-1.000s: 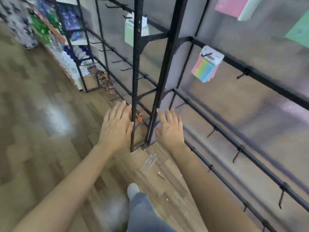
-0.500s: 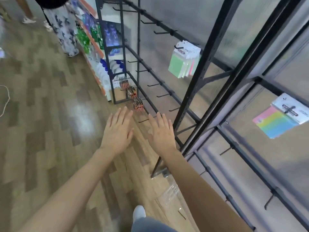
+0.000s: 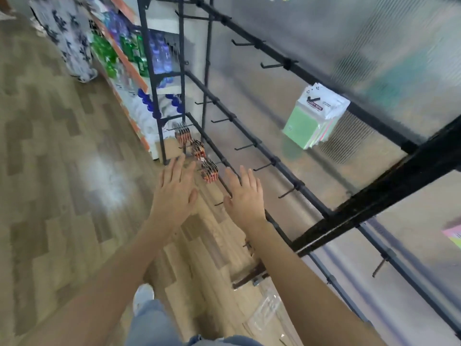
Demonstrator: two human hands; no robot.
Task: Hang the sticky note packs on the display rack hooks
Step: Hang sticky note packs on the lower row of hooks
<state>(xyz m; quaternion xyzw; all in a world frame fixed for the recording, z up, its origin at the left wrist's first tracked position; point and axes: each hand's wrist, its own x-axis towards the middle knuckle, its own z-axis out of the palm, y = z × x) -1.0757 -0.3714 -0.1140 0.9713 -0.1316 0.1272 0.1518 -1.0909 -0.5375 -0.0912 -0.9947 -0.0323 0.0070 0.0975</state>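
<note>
A bundle of sticky note packs [image 3: 314, 118] with a green front sheet and white header cards hangs from a hook on the black display rack [image 3: 279, 161]. Another pastel pack [image 3: 453, 234] peeks in at the right edge. My left hand [image 3: 174, 193] and my right hand [image 3: 245, 196] are both stretched forward, palms down, fingers straight, holding nothing. They hover low in front of the rack's lower rail, well below and left of the green packs. Many bare hooks line the rails.
Small red and black carded items [image 3: 209, 169] hang on low hooks just beyond my hands. A shelf of bottles [image 3: 129, 53] stands at the back left, a person in patterned trousers [image 3: 67, 38] beside it. A clear plastic wrapper [image 3: 267, 310] lies on the wooden floor near my foot.
The view has swung left along the rack; the green packs now sit right of centre and the rainbow pack slid almost out of view. Both hands stay outstretched and holding nothing.
</note>
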